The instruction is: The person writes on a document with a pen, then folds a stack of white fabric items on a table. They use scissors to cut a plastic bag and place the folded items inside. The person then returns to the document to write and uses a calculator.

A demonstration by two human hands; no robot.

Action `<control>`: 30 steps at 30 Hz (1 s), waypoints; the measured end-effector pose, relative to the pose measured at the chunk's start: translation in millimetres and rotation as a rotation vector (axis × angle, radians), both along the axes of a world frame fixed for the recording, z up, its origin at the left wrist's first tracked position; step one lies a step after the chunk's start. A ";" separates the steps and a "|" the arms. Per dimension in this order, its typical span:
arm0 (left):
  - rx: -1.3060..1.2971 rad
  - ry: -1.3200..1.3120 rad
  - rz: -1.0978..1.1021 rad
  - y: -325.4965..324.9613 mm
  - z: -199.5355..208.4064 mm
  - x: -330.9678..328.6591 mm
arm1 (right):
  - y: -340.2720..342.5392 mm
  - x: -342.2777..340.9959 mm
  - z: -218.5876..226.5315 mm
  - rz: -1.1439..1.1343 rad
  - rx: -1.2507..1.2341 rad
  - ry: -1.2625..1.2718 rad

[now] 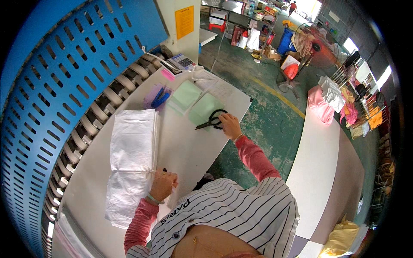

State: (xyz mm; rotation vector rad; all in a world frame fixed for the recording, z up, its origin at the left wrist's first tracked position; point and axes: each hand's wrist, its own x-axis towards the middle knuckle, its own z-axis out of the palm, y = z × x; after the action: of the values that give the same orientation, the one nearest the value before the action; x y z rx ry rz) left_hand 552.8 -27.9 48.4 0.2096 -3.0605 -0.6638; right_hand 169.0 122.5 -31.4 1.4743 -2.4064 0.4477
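A tall folded stack of white cloth (133, 142) lies on the pale worktable (180, 148), cinched across its middle by a thin tie. Beside that tie, at the stack's right edge, is my left hand (163, 187) with its fingers curled in; what they hold, if anything, is hidden. My right hand (231, 126) grips a black-handled pair of scissors (209, 123) by a loop. The blades point left, over the lower edge of pale green paper pads (205, 108). A blue tool (160, 98) rests on a purple patch beyond the stack.
A blue slotted machine guard (81, 64) and a row of grey rollers (114, 95) run along the table's left side. A calculator (184, 62) sits at the far end. To the right are another long table (316, 159) with pink and white cloth, and a standing fan (316, 46).
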 end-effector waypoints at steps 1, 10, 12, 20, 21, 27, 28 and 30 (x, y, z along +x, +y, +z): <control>0.093 0.163 -0.047 5.0 5.1 -4.1 | -3.8 -1.0 4.0 0.037 0.000 -0.005; 0.475 0.142 0.121 35.9 30.8 -14.2 | -16.1 8.6 38.7 0.132 0.218 -0.311; 0.477 0.168 0.172 32.2 35.5 -13.3 | -16.4 24.0 40.1 0.202 0.137 -0.386; 0.299 0.303 0.295 34.2 42.8 -24.8 | -44.8 148.2 60.6 0.469 0.146 -0.340; 0.311 0.295 0.309 37.9 50.2 -32.1 | -45.0 150.5 49.3 0.515 0.116 -0.320; 0.210 0.340 0.303 36.0 43.3 -35.8 | -72.4 182.4 39.3 0.682 0.023 -0.236; 0.217 0.316 0.302 36.7 44.7 -37.8 | -75.3 187.0 37.1 0.675 0.015 -0.238; 0.228 0.270 0.297 36.5 50.5 -40.7 | -80.9 196.1 33.6 0.659 -0.006 -0.240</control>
State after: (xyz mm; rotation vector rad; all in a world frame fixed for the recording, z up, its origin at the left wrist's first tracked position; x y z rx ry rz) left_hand 512.1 8.6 98.9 0.5159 -2.6216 -0.9297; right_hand 365.0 41.6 2.3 2.3138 -2.0100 0.8049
